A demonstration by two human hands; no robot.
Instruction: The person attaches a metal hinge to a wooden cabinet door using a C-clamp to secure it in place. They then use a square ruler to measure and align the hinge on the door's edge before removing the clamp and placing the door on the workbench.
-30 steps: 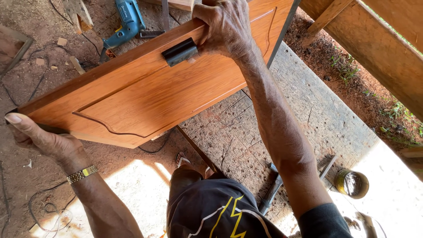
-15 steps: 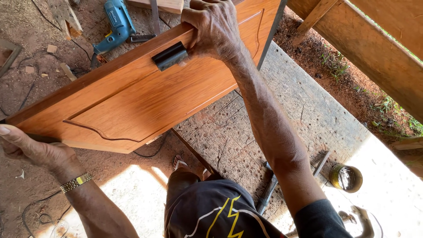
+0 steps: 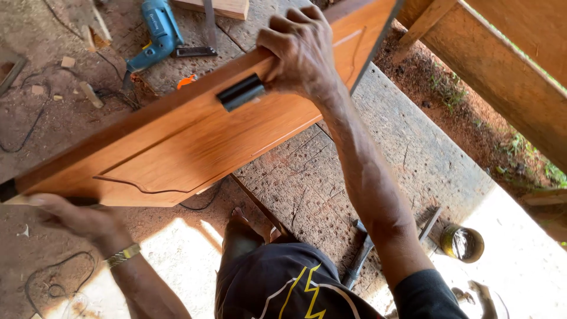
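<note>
Varnished wooden door panel is held on edge, tilted over the plywood worktable; right hand is clamped over its top edge just beside a black hinge; left hand cups the lower left end, fingers wrapped under the edge, wristwatch showing. Blue electric drill lies on the table behind the panel, well apart from both hands; a small tin sits on the ground by the person's right side. To handle this well, I'd judge: keep both grips firm, keep fingers off the hinge, keep the finished face from scraping the table; mind the cable under the panel.
</note>
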